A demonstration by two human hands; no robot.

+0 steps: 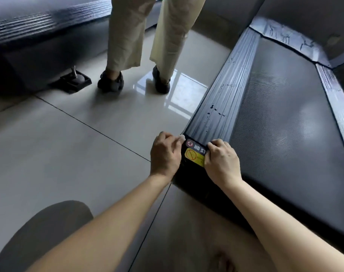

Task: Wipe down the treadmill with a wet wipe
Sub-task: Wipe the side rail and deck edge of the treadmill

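— Wiping is judged under way: a pale wet wipe point(181, 137) is pinched in the curled left hand point(165, 154) at the treadmill point(285, 114) near corner, beside the warning sticker point(194, 154).

— And the right hand point(221, 160)?

— Fingers are curled onto the side rail point(222, 103) end; whether wipe is held cannot be told. A stroke along that rail is called for next. No containers are seen.

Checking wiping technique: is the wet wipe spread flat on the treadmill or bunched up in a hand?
Bunched. Only a small white wad of the wet wipe shows at the left hand fingertips, by the side rail corner.
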